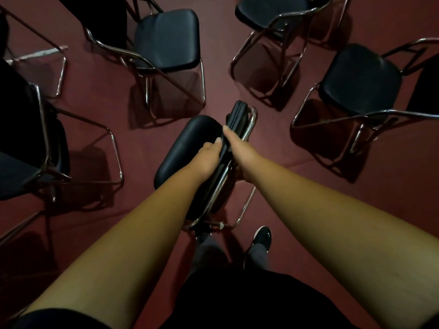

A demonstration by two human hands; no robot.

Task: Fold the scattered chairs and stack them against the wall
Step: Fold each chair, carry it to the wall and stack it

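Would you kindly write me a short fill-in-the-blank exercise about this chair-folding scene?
1. The left hand and right hand grip the middle chair, which is partly ___.
2. The right-side chair has a ___ seat.
3. The floor is dark ___.
Missing words: folded; black; red.

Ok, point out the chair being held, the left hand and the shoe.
held chair [187,148]: head view, on its large black pad.
left hand [209,157]: head view, on the back of the hand.
shoe [262,236]: head view, on its black upper.
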